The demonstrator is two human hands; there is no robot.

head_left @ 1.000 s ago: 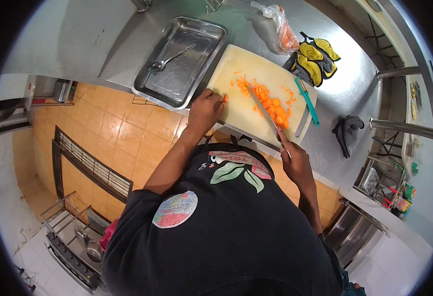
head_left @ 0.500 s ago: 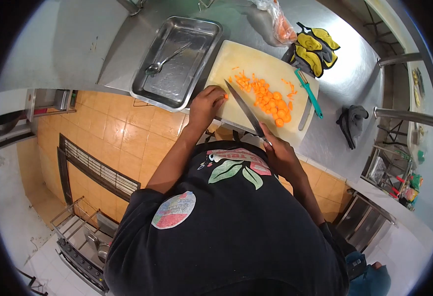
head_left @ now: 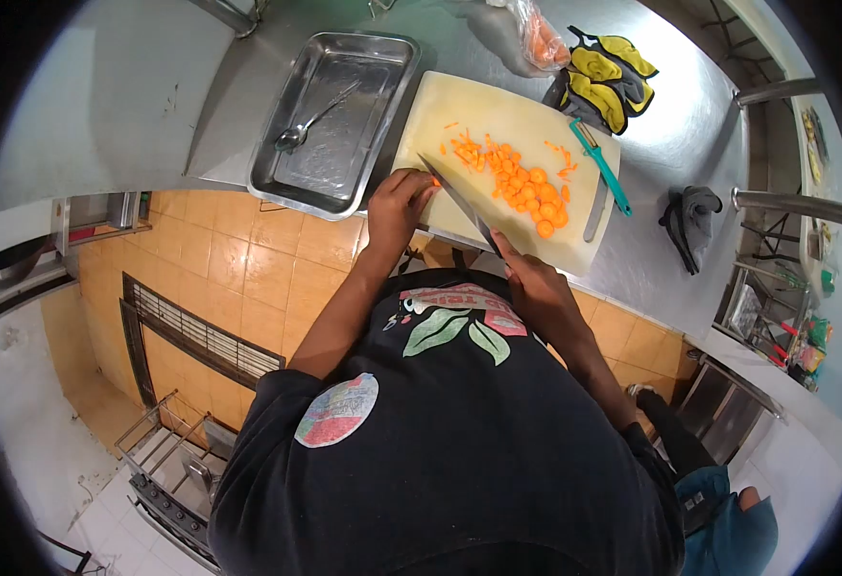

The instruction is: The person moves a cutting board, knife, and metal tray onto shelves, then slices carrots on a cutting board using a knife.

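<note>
My left hand (head_left: 399, 204) is closed on a small piece of carrot (head_left: 434, 180) at the left edge of the cutting board (head_left: 498, 101). In my right hand (head_left: 533, 280) is the handle of a kitchen knife (head_left: 462, 204). Its blade slants up and left across the board, with the tip beside the carrot piece. Whether the edge touches the carrot, I cannot tell. Carrot slices (head_left: 534, 195) lie heaped mid-board, with thin strips around them. A green-handled peeler (head_left: 603, 171) rests over the board's right edge, near another blade (head_left: 595, 211).
A steel tray (head_left: 330, 134) holding a spoon (head_left: 294, 137) stands left of the board. Beyond the board are a plastic bag of carrots (head_left: 542, 40) and yellow-black gloves (head_left: 605, 82). A dark grey cloth item (head_left: 692, 226) lies right. Another person (head_left: 728, 523) is at lower right.
The knife and my right hand have shifted slightly left, bringing the blade tip closer to my left fingers. The person at lower right shows more of a leg.
</note>
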